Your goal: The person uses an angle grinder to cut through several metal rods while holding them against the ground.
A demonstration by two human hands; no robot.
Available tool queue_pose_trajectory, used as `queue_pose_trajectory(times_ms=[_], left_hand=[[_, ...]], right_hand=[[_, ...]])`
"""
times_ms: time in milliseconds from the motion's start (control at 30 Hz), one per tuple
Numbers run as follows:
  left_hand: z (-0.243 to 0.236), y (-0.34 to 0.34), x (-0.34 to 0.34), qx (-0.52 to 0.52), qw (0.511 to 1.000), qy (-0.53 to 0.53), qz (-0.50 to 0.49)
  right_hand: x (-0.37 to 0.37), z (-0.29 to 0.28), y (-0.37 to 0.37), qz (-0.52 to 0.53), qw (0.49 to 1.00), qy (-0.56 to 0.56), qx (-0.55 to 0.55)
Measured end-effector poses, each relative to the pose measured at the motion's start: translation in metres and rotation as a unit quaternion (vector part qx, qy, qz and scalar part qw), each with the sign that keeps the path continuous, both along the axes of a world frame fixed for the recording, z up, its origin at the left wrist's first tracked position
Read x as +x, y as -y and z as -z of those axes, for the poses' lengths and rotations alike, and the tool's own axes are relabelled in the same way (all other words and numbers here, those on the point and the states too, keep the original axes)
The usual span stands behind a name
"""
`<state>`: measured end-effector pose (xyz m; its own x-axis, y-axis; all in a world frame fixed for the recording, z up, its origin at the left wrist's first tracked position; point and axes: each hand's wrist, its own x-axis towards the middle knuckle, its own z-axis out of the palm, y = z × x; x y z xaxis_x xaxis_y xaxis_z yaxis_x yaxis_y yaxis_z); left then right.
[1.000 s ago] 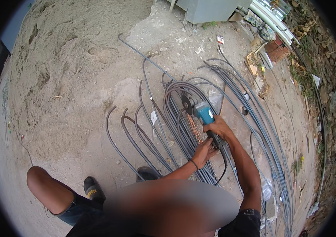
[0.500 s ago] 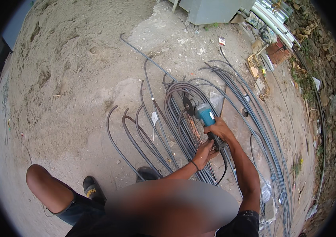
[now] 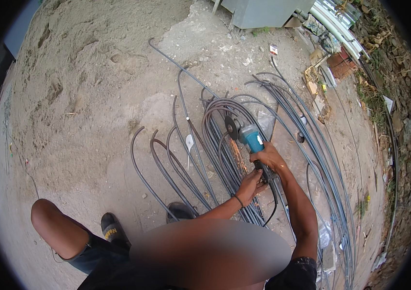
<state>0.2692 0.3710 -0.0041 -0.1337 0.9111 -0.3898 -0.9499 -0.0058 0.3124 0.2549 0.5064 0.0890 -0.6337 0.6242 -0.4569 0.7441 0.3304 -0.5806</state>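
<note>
Down on the dirt ground, a pile of bent rods crowds right under the blue grinder — orange sparks coming off. Right hand has its fingers wrapped round the grinder's middle, left hand grips the back end. More long rods hem things in on the right; grey box, white pipes and junk beyond — shoe beside the pile.
</note>
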Motion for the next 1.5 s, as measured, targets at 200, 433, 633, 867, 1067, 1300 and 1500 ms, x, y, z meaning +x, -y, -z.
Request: queue_pose_trajectory(times_ms=[200, 433, 633, 867, 1067, 1300, 1500], left_hand=[[-0.001, 0.000, 0.002, 0.001, 1.000, -0.004, -0.007], [-0.003, -0.001, 0.003, -0.005, 1.000, 0.000, -0.009], [0.003, -0.001, 0.003, 0.001, 1.000, 0.004, -0.009], [0.001, 0.000, 0.001, -0.012, 1.000, 0.004, 0.008], [-0.003, 0.000, 0.001, -0.014, 1.000, -0.004, 0.011], [-0.005, 0.001, 0.001, -0.017, 1.000, -0.020, 0.016], [-0.001, 0.000, 0.003, -0.010, 1.000, -0.006, 0.004]], right_hand=[[0.001, 0.002, -0.002, -0.001, 1.000, -0.001, -0.013], [0.003, -0.003, 0.001, 0.008, 1.000, 0.003, -0.001], [0.002, 0.002, -0.002, -0.001, 1.000, 0.017, 0.000], [-0.001, -0.006, 0.003, -0.007, 1.000, 0.017, -0.002], [0.003, 0.002, -0.001, 0.004, 1.000, 0.005, -0.019], [0.003, 0.001, -0.001, -0.004, 1.000, 0.012, -0.003], [0.005, 0.006, -0.003, -0.005, 1.000, 0.011, 0.004]])
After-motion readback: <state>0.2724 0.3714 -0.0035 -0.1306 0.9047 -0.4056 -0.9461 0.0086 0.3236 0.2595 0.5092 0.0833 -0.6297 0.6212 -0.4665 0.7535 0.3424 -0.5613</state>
